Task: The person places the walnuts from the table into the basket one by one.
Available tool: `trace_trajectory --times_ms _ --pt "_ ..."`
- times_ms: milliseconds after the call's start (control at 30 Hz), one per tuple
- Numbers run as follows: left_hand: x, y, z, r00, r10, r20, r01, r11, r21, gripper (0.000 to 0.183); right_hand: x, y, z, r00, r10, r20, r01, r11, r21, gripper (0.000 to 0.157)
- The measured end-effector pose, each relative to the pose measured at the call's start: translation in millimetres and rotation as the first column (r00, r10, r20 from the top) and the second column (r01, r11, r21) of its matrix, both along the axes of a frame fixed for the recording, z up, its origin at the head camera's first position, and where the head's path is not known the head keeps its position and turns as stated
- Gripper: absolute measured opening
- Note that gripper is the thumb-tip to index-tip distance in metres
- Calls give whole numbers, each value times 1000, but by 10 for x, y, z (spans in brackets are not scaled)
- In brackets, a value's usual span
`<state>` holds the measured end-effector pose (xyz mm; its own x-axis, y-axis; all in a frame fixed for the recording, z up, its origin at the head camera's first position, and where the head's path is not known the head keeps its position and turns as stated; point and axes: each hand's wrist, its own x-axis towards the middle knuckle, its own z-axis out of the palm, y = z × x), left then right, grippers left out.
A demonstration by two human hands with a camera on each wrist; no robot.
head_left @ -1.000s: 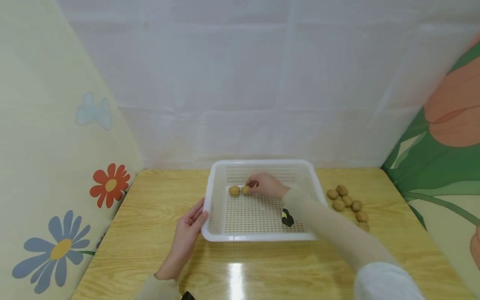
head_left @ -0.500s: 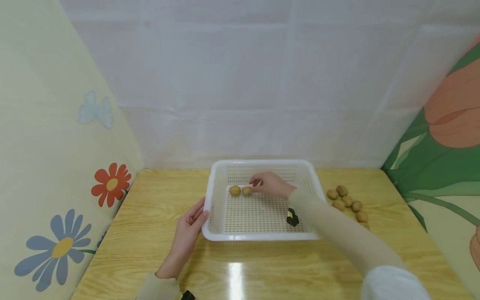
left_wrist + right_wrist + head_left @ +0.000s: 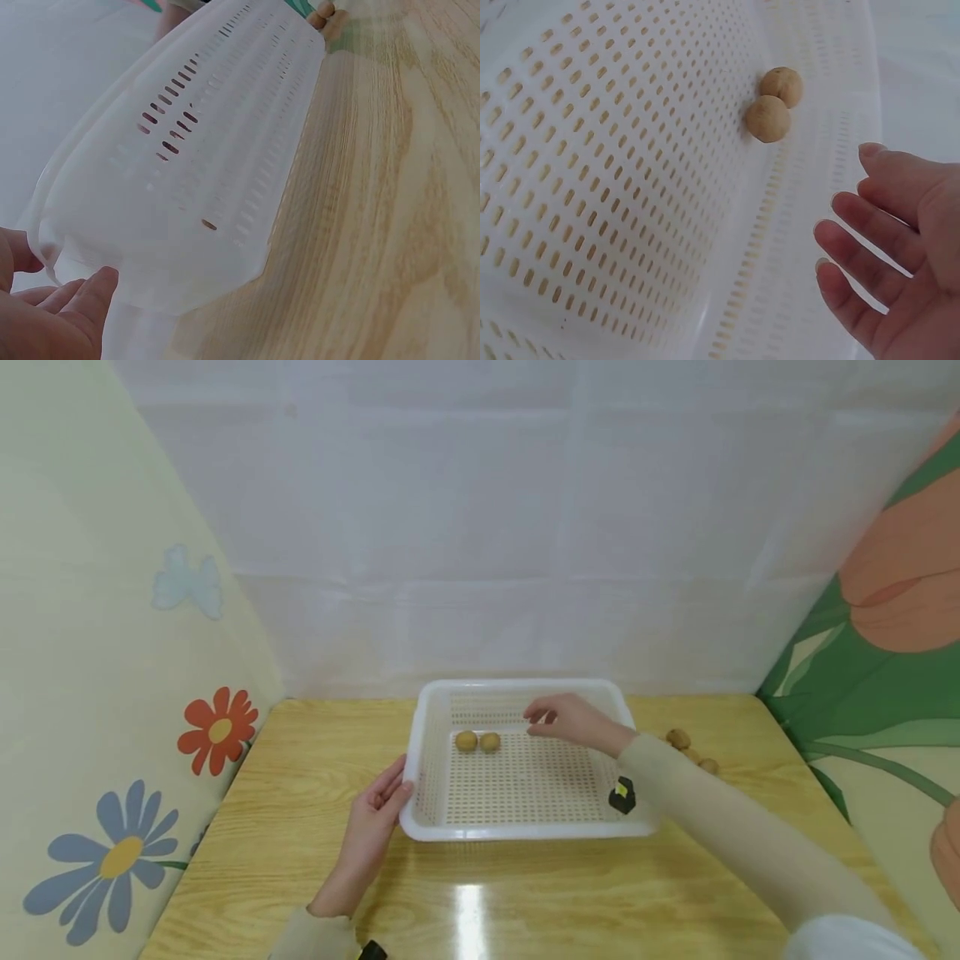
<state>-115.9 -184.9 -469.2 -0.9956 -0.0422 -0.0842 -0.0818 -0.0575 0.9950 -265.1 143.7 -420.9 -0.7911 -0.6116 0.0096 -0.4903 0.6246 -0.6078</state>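
right hand [image 3: 576, 724] released, over basket [image 3: 510, 793]; left hand [image 3: 377, 810] grips it. likely loading walnuts [image 3: 490, 742]; next probably calls for pinching another.

Right sleeve [image 3: 720, 818] partly hides walnut pile [image 3: 690, 755]; left hand [image 3: 45, 326], right hand [image 3: 934, 277] each cut off by own wrist view's edge.

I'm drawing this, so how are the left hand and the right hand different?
The left hand holds the white basket; the right hand holds nothing. The left hand is at the basket's side, while the right hand is over its inside. Both come out of beige sleeves.
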Motion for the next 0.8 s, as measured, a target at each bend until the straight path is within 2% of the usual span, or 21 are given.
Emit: trace_trajectory --times_ms 333,533,800 --pt "5 -13 14 1000 5 4 -5 1000 7 53 174 311 196 998 -49 -42 47 998 -35 26" --pt "12 -20 11 1000 -3 7 3 1000 7 53 253 551 223 995 -83 -56 81 996 -32 26" --pt "12 -8 14 1000 2 3 -2 1000 2 53 404 867 283 984 -173 -49 174 985 7 29"
